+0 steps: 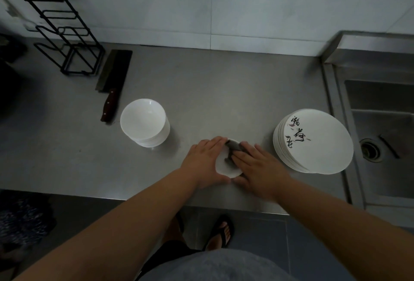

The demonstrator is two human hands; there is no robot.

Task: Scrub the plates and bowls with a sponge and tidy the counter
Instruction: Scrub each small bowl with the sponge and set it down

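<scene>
A small white bowl [225,168] sits near the front edge of the steel counter [224,92]. My left hand [205,164] curls round its left rim and holds it. My right hand [257,166] presses a dark grey sponge [231,148] into the bowl, fingers wrapped over it. To the left stands a stack of white bowls [144,122]. At the right lies a stack of white plates [315,140]; the top one bears black brush lettering.
A cleaver [113,83] with a wooden handle lies at the back left, beside a black wire rack [67,38]. A steel sink [380,135] with a drain opens at the right. The counter's front edge runs just below my hands.
</scene>
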